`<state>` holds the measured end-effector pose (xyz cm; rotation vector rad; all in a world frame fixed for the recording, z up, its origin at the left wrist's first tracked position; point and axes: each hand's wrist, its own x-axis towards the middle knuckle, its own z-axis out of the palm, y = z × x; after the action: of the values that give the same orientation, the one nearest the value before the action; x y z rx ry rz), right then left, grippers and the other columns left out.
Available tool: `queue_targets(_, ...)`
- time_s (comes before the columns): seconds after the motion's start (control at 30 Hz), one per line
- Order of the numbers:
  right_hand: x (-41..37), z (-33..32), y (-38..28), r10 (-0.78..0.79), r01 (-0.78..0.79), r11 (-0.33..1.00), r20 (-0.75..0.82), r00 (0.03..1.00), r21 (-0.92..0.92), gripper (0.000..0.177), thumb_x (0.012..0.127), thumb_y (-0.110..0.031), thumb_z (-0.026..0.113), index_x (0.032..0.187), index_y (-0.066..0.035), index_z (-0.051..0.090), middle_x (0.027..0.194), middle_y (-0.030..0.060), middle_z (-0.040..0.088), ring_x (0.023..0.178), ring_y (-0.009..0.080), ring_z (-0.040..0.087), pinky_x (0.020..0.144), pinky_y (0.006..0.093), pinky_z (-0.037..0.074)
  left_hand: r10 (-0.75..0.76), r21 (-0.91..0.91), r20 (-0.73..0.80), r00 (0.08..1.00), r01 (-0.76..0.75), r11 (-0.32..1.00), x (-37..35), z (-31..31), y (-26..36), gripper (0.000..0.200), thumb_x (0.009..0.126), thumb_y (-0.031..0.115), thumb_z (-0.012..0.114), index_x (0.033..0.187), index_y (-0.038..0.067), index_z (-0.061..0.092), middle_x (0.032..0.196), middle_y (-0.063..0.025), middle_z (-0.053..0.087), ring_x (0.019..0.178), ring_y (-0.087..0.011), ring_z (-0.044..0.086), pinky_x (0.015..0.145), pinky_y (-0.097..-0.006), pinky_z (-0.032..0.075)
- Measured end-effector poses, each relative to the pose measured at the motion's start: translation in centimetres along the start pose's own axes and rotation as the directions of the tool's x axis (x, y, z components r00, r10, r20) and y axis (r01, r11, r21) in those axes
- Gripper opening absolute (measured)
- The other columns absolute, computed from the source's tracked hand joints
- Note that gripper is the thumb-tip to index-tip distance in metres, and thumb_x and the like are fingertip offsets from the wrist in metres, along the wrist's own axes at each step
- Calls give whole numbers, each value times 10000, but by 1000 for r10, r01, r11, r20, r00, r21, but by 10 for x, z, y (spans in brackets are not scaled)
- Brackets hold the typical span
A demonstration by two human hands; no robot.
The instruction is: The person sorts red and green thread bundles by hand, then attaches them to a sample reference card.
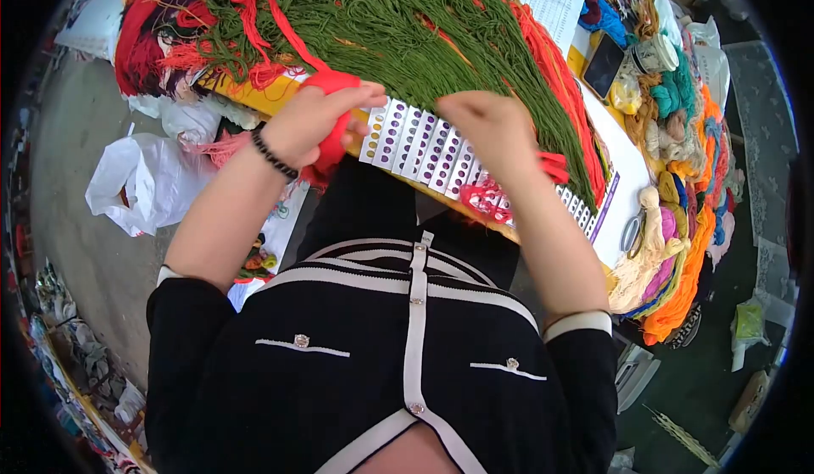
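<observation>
On the far left, a crumpled white plastic bag (140, 187) is being supported by the grey floor (93, 287). Next, a bracelet of black beads (273, 159) is being worn on the wrist of the bare left hand (310, 122), and a smooth hank of bright red thread (335, 80) is being grasped by that hand at the near edge of the table, its tail being draped upward over a broad heap of dark green threads (381, 41). Farther right, a row of white cards punched with round holes (409, 142) is being partly covered by the green threads. Above the right part of this row, the bare right hand (493, 126) is being held with its fingers curled inward; whether anything is being pinched there cannot be told. Beyond it, a flat black phone (604, 65) is being kept near the upper right, while at the far right many loose hanks of multicoloured yarn (682, 228), orange, pink and cream among them, are being left heaped together
</observation>
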<state>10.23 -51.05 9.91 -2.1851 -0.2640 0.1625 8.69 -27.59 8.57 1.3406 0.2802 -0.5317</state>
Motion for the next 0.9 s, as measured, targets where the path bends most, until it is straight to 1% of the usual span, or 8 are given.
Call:
queue_targets(0.07,20,42,23,119,-134,988,184,976,72,216,851,-193,570,897,-9,671,680,50,632,578,90,554,541,251,445,-75,-27,16,997,75,997,17,3,-4,352,862,296,573,1077,17,576,1091,-83,604,745,-130,593,555,-222,439)
queue_targets(0.13,33,64,40,139,-162,982,214,967,98,222,860,-191,553,868,4,660,655,48,620,551,96,545,531,255,444,-241,-66,-13,970,240,969,30,2,-7,322,914,269,488,1121,33,559,1099,-82,611,797,-124,604,582,-210,452)
queue_targets(0.2,38,70,45,162,-196,973,244,956,122,235,869,-188,537,839,16,648,631,46,608,524,102,535,521,258,442,-259,-85,21,966,259,962,37,-2,-12,309,904,268,502,1101,37,557,1069,-83,612,823,-154,612,607,-228,473)
queue_targets(0.37,43,66,39,312,-367,915,283,907,168,254,880,-198,514,762,2,615,597,43,588,482,103,513,488,253,426,-39,-46,-18,999,38,998,46,18,-25,231,850,149,578,1036,28,515,909,-76,603,785,-154,599,617,-253,472)
queue_targets(0.57,45,58,32,382,-459,864,322,866,208,232,848,-182,522,730,0,603,583,43,580,483,118,520,485,255,424,33,169,-80,996,-19,986,66,15,-38,211,811,83,589,996,29,502,783,-38,567,681,-119,550,574,-245,439)
queue_targets(0.77,43,64,37,190,-195,981,257,947,-7,237,855,-201,525,749,1,589,604,50,588,533,131,550,524,267,449,87,337,-126,988,-40,941,69,17,-42,250,757,84,600,986,13,528,688,-56,594,605,-137,573,556,-270,458)
queue_targets(0.83,41,66,39,229,-258,962,258,939,88,233,871,-213,523,792,0,577,626,52,596,545,123,550,532,264,452,100,378,-119,988,-49,925,66,15,-38,258,747,94,613,983,23,534,691,-60,601,618,-158,586,572,-291,468)
queue_targets(0.9,37,67,42,274,-327,928,265,925,182,233,888,-225,521,834,-2,566,648,54,604,557,115,550,539,261,454,486,862,10,874,-254,438,57,9,-33,262,744,91,625,975,23,522,692,-53,610,650,-164,602,595,-289,471)
